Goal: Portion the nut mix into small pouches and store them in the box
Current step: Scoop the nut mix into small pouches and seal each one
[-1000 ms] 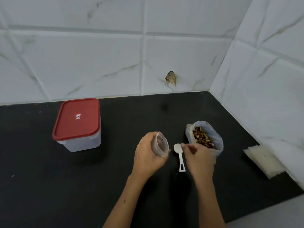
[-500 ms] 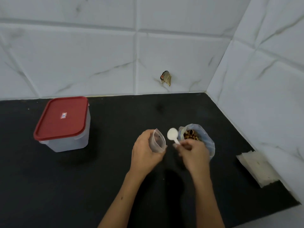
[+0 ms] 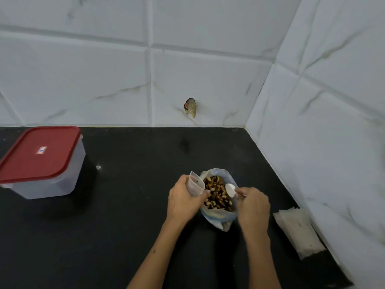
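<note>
An open clear bag of nut mix (image 3: 216, 195) stands on the black counter (image 3: 125, 205). My left hand (image 3: 183, 200) grips a small translucent pouch (image 3: 195, 185), mouth up, right beside the bag's left rim. My right hand (image 3: 253, 207) holds a white plastic spoon (image 3: 230, 189) by its handle, its bowl over the nuts at the bag's right rim. The clear storage box with a red lid (image 3: 41, 161) sits shut at the far left.
A stack of flat empty pouches (image 3: 298, 230) lies at the right against the tiled side wall (image 3: 333, 122). The tiled back wall carries a small scrap stuck to it (image 3: 190, 107). The counter's front right edge runs close to my right arm.
My right hand picked the spoon up from the counter and brought it over the nut bag. My left hand moved the pouch to the bag's left rim. The view shifted right.
</note>
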`<state>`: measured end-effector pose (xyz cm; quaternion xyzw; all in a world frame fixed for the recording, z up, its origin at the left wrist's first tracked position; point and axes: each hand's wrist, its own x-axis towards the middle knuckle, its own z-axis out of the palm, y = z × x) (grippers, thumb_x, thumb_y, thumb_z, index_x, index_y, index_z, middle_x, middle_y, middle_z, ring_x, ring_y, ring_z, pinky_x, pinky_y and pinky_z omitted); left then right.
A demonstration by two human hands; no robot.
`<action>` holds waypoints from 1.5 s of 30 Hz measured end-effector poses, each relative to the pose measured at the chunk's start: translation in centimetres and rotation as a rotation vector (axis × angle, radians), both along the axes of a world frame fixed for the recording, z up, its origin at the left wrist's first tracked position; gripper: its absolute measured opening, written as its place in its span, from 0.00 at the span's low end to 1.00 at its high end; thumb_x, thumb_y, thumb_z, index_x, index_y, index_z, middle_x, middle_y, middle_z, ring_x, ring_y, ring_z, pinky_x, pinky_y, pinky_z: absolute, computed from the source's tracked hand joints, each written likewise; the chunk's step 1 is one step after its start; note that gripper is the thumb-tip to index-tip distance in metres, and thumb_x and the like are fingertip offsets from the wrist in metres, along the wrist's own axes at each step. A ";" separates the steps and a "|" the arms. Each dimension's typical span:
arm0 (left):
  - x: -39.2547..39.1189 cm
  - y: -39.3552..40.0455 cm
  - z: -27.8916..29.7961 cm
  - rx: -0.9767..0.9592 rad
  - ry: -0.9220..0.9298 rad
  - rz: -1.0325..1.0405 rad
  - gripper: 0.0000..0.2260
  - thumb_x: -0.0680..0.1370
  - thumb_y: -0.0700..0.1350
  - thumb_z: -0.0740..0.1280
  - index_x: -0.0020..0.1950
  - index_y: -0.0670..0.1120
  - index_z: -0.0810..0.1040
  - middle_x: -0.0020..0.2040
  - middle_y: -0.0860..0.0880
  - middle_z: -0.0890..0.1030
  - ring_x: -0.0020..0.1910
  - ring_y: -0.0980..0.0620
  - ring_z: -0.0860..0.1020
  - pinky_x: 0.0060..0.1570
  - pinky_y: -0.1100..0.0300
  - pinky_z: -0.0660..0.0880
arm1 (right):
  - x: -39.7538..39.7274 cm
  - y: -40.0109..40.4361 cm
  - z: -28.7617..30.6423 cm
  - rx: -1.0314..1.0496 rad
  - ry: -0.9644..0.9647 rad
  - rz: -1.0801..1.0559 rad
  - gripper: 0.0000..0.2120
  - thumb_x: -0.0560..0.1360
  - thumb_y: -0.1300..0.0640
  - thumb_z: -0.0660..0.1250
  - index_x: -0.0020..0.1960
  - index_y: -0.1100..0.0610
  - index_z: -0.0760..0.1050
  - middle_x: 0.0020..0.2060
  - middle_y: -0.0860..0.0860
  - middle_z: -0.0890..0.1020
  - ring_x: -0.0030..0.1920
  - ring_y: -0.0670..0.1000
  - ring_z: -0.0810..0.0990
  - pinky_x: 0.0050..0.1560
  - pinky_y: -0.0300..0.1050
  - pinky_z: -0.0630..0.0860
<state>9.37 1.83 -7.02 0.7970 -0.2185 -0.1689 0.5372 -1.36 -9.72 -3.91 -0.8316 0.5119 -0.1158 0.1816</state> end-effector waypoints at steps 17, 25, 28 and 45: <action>-0.6 -1.4 -2.0 -0.130 0.470 0.105 0.15 0.67 0.51 0.75 0.51 0.48 0.80 0.46 0.49 0.84 0.47 0.52 0.83 0.51 0.49 0.80 | 2.4 -1.7 -1.6 0.126 0.012 0.025 0.06 0.77 0.59 0.65 0.51 0.57 0.79 0.42 0.50 0.80 0.40 0.45 0.77 0.30 0.33 0.67; -0.9 -1.5 -1.6 -0.158 0.495 0.109 0.22 0.60 0.56 0.73 0.50 0.48 0.81 0.45 0.49 0.85 0.47 0.51 0.83 0.51 0.47 0.80 | 3.2 -1.2 -1.9 0.178 -0.114 -0.037 0.07 0.78 0.60 0.62 0.47 0.60 0.79 0.38 0.51 0.79 0.36 0.46 0.77 0.30 0.35 0.68; -1.1 -1.6 -1.7 -0.160 0.495 0.136 0.25 0.56 0.60 0.73 0.49 0.49 0.81 0.44 0.50 0.85 0.47 0.51 0.83 0.50 0.46 0.80 | 2.9 -1.9 -1.7 0.232 -0.082 -0.070 0.06 0.77 0.60 0.63 0.47 0.61 0.77 0.38 0.53 0.78 0.37 0.48 0.77 0.32 0.38 0.71; -2.1 -0.6 -0.9 -0.136 0.470 0.118 0.17 0.64 0.52 0.74 0.51 0.49 0.80 0.47 0.50 0.84 0.48 0.53 0.82 0.52 0.49 0.80 | 2.4 -1.3 -1.0 0.634 -0.283 -0.249 0.05 0.72 0.62 0.67 0.47 0.62 0.78 0.43 0.56 0.80 0.41 0.51 0.77 0.37 0.45 0.73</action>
